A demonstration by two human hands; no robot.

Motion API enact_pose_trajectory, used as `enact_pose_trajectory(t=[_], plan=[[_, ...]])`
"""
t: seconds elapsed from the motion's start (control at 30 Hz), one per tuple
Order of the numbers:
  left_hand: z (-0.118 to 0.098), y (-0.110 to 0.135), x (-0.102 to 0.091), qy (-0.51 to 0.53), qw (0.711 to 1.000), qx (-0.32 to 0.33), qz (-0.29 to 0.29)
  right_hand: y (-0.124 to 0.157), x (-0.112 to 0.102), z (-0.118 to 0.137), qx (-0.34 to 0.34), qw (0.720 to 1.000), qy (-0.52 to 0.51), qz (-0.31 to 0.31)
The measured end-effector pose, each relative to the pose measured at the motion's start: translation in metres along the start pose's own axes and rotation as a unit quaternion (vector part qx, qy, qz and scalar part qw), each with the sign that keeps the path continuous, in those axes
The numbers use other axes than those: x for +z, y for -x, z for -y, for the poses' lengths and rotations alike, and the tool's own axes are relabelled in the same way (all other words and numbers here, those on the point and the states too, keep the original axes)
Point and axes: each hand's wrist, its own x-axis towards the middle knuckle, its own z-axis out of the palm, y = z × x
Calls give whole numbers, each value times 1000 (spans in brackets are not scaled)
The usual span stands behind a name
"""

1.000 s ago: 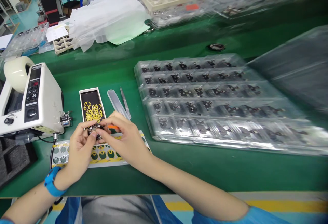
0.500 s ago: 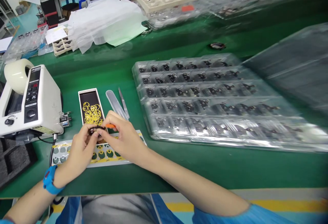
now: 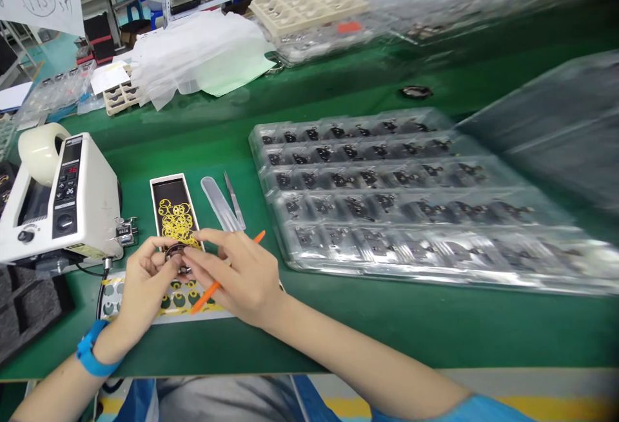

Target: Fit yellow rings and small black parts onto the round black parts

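A small dark round part with a shiny rim (image 3: pixel 175 251) is pinched in my left hand (image 3: pixel 147 280), whose thumb lies over its face. My right hand (image 3: pixel 249 277) touches the same part with thumb and fingertips. Tucked among the right fingers is a thin orange stick (image 3: pixel 207 297), slanting up to the right. Just beyond my hands is a white-rimmed box (image 3: pixel 155 209) with many thin yellow rings (image 3: pixel 175 219) inside. Under the hands lies a sheet of yellow and white cut-outs (image 3: pixel 164 316), partly covered.
A white tape dispenser (image 3: pixel 91 196) stands at left, beside dark foam (image 3: pixel 29 319). Tweezers (image 3: pixel 234 200) and a translucent flat tool (image 3: pixel 217 203) lie past my right hand. A large clear tray (image 3: pixel 309 266) of small dark parts fills the right. Papers (image 3: pixel 193 48) lie at the back.
My right hand has turned and its grip has shifted; the orange stick, mostly hidden before, now shows at both ends. The round part remains in my left fingers. The view has tilted slightly.
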Motion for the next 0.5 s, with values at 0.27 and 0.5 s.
enact_pose_trajectory(t=[0.27,0.5], plan=[[6,10,7,-32,997,68,-11,3,7,-4,-15,999,-36,14],[10,12,6,-92,989,110,-37,4,6,-8,-62,998,-21,19]])
